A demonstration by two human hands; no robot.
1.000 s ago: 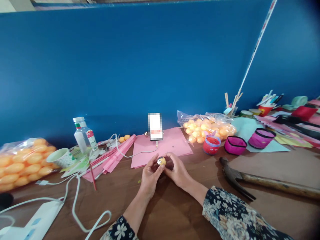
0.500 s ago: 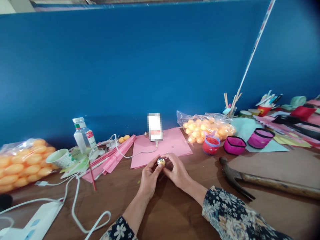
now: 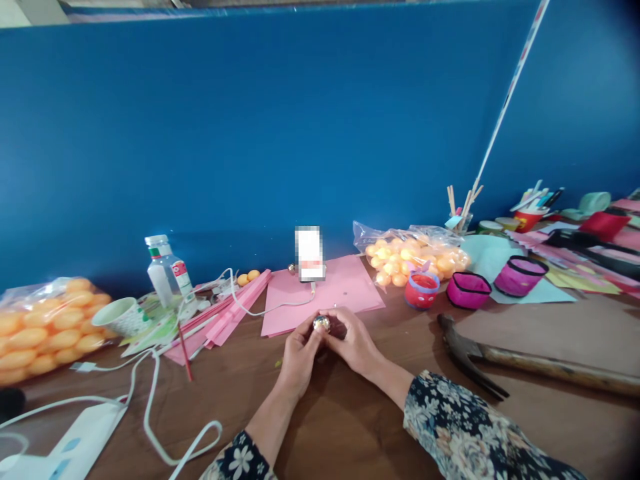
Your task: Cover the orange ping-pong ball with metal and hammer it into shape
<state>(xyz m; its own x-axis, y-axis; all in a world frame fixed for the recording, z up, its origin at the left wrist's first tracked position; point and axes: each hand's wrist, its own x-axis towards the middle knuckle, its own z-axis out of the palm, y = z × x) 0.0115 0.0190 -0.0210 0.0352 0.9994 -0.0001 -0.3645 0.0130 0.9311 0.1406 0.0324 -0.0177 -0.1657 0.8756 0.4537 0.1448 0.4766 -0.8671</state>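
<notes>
A small shiny metallic ball (image 3: 321, 323) is held between both hands, just above the brown table. My left hand (image 3: 299, 357) is closed on its left side, the thumb pressed against the front. From the right, my right hand (image 3: 356, 343) pinches the same ball, with its fingers bent over the far side. Parts of the ball are covered by the fingers. Just beyond the hands lies a stack of pink paper (image 3: 280, 320), on which a phone (image 3: 311, 257) with a blurred-out screen stands upright.
A claw hammer (image 3: 545, 363) lies at right. Bags of orange balls (image 3: 50, 327) sit on both sides. Left are a glass bottle (image 3: 165, 277), a tilted paper cup (image 3: 120, 317) and white cables (image 3: 155, 413). Small purple containers (image 3: 469, 290) stand right, beneath a blue partition (image 3: 300, 133).
The ball appears slightly turned between the fingers; a yellowish patch on its front shows less now. Both hands keep almost the same place.
</notes>
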